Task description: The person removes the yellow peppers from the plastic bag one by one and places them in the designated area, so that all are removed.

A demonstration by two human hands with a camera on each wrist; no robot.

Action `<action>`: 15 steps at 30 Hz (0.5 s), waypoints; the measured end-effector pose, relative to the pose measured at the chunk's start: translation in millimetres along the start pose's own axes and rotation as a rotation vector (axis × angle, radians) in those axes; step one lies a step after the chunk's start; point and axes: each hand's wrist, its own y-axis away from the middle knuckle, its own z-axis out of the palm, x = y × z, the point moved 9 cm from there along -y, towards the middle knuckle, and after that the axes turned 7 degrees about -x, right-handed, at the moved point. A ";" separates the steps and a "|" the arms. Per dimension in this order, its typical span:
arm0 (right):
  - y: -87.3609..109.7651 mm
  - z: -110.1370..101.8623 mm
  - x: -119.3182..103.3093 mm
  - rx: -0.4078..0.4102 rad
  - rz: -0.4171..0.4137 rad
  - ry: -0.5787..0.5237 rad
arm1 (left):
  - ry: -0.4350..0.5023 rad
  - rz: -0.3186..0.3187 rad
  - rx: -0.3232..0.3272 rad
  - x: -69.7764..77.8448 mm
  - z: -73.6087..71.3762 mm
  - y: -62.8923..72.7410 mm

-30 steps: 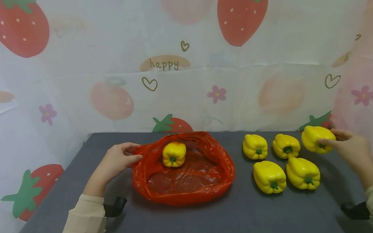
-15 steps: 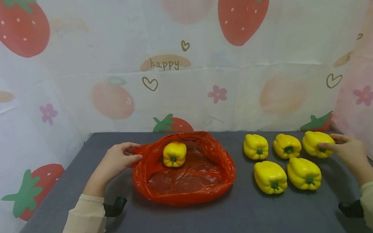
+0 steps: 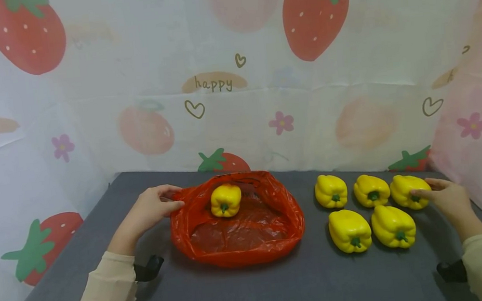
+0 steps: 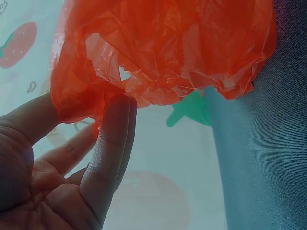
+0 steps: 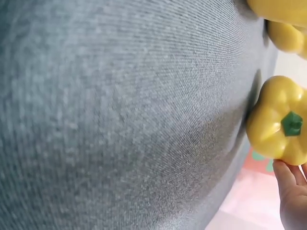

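Observation:
My left hand (image 3: pixel 152 207) pinches the left rim of a red plastic bag (image 3: pixel 242 255), which lies on the table with its mouth spread wide. The left wrist view shows thumb and fingers on the thin crumpled red plastic (image 4: pixel 158 52). One yellow bell pepper (image 3: pixel 226 200) with a green stem sits inside, toward the back. At the far right, my right hand (image 3: pixel 450 200) holds another yellow bell pepper (image 3: pixel 408 191) by its right side, thumb in front. In the right wrist view this pepper (image 5: pixel 268 120) is close over the table, fingertips at its side.
Beside the held pepper are several more yellow bell peppers: two in the back row (image 3: pixel 331 191) and two in front (image 3: pixel 350 231). The grey table (image 3: pixel 281 292) ends at the back against a strawberry-print cloth (image 3: pixel 239 131).
My right hand has lowered the bell pepper toward the table at the right end of the back row. The left hand and the bag have stayed in place.

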 end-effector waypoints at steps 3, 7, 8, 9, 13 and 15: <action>-1.4 -0.1 1.3 -0.014 0.000 -0.001 | -0.002 -0.004 -0.001 0.6 0.4 0.0; -3.4 0.3 1.4 -0.027 -0.002 0.001 | -0.005 -0.011 0.000 0.5 0.5 0.0; -3.7 0.6 0.7 -0.030 -0.004 0.003 | -0.004 -0.011 0.000 0.1 0.2 0.1; -3.9 0.8 0.5 -0.035 -0.003 0.003 | -0.004 -0.011 0.001 0.0 0.0 0.1; -3.3 1.8 -0.2 -0.059 0.007 0.004 | 0.004 -0.005 0.000 -0.5 0.0 -0.3; -2.7 2.2 -0.1 -0.076 0.021 -0.003 | 0.007 -0.005 -0.001 -0.5 0.4 -0.3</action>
